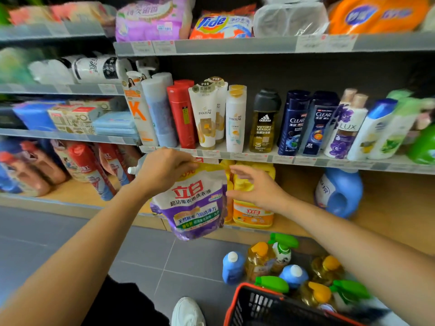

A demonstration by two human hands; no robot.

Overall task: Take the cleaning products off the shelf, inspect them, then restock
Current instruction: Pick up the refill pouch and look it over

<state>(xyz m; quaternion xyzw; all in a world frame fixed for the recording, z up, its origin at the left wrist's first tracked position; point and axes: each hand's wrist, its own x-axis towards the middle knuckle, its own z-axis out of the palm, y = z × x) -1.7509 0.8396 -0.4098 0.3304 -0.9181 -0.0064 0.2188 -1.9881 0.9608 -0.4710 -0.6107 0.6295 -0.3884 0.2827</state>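
Centre of frame: a soft refill pouch of laundry liquid (196,203), white above and purple below, hangs in the air in front of the lowest wooden shelf (388,208). The left hand (164,169) pinches its top edge, next to the white screw cap at the pouch's upper left corner, and bears the whole weight. The right hand (254,187) is spread, fingers loosely apart, just beside the pouch's right edge; whether it touches the film cannot be told.

Behind the pouch, centre: yellow detergent jugs (254,208) stand on the wooden shelf, and a blue detergent jug (339,194) stands well apart to their right. Lower right: a red-rimmed basket (237,302) and, beside it on the grey floor, a cluster of bottles (282,267) with green trigger tops, orange caps and blue bodies. Above, on the grey shelf, a row of shampoo bottles (235,118).

Judged step: inspection of the pouch, with the label facing the viewer. To do it well, the spread hand would best come under the sagging lower half, so that the seam at the top is not strained by a one-point pinch. The pouch is limp and its liquid will shift when turned; a slow turn, cap kept uppermost, lets both faces and the bottom seam be checked for leaks. The cap deserves a look for tightness. For restocking, the bare patch of shelf left of the yellow jugs appears the likeliest slot, base down, label outward.
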